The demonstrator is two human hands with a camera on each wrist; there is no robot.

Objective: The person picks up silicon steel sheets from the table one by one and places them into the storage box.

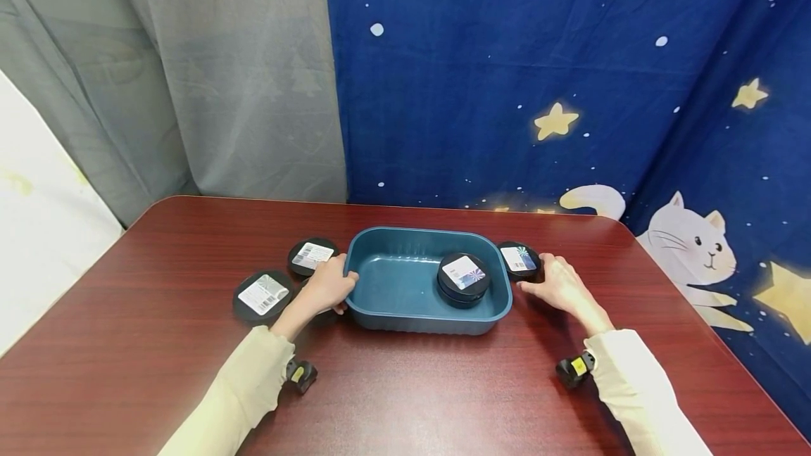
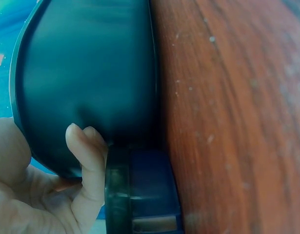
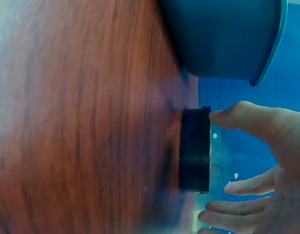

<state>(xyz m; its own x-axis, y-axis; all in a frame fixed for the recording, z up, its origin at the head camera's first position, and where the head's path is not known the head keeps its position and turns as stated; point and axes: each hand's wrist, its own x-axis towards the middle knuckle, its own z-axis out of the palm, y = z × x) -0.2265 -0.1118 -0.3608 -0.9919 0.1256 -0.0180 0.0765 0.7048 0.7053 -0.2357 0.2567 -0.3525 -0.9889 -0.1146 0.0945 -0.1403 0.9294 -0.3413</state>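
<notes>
Head view: left hand [image 1: 328, 281] gripped teal bin [image 1: 418, 323] by its left end, right hand [image 1: 561, 287] spread wide at rightmost black tin [image 1: 519, 260].

Head camera: elevated, farther off, facing forward and down across the worktop [image 1: 412, 393] toward the star-print curtain [image 1: 456, 104]. Wrist cameras: close and low, frames turned sideways, one at the left hand [image 1: 326, 283], one at the right hand [image 1: 562, 286]. All three views share the teal tub [image 1: 393, 283].
</notes>
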